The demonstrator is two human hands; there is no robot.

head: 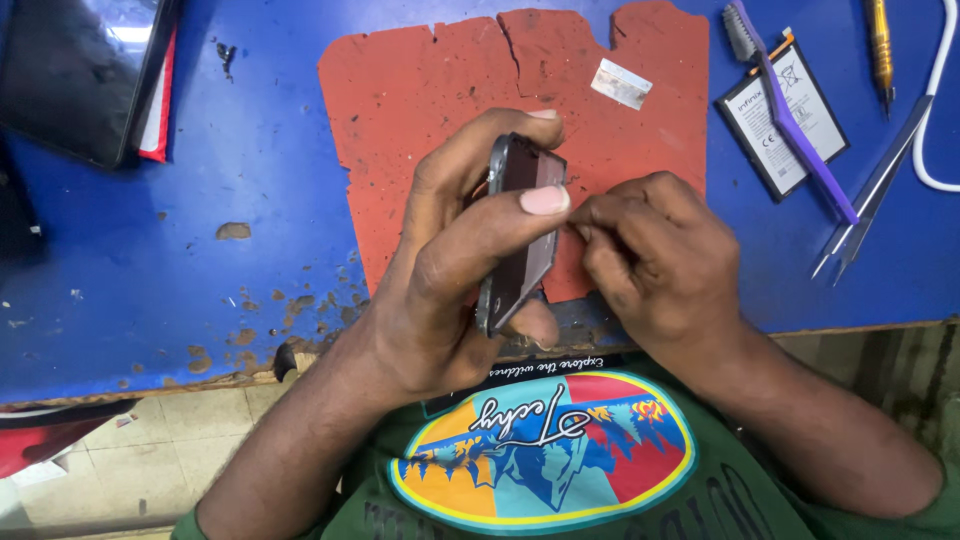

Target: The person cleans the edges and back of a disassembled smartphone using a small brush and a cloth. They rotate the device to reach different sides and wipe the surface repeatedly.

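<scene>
My left hand [455,270] grips a dark smartphone [522,235] on edge, thumb across its upper side and fingers wrapped behind it, above the front of a worn red rubber mat [420,90]. My right hand [650,255] is beside the phone on its right, fingertips pinched together and touching the phone's side near my left thumb. Whether the pinched fingers hold a small part is hidden.
The mat lies on a chipped blue workbench [150,250]. A small silver foil piece [621,83] rests on the mat. To the right lie a phone battery [783,118], a purple brush [790,115], tweezers [872,190], a yellow-handled tool [880,45] and a white cable [935,90]. A dark device [80,70] sits far left.
</scene>
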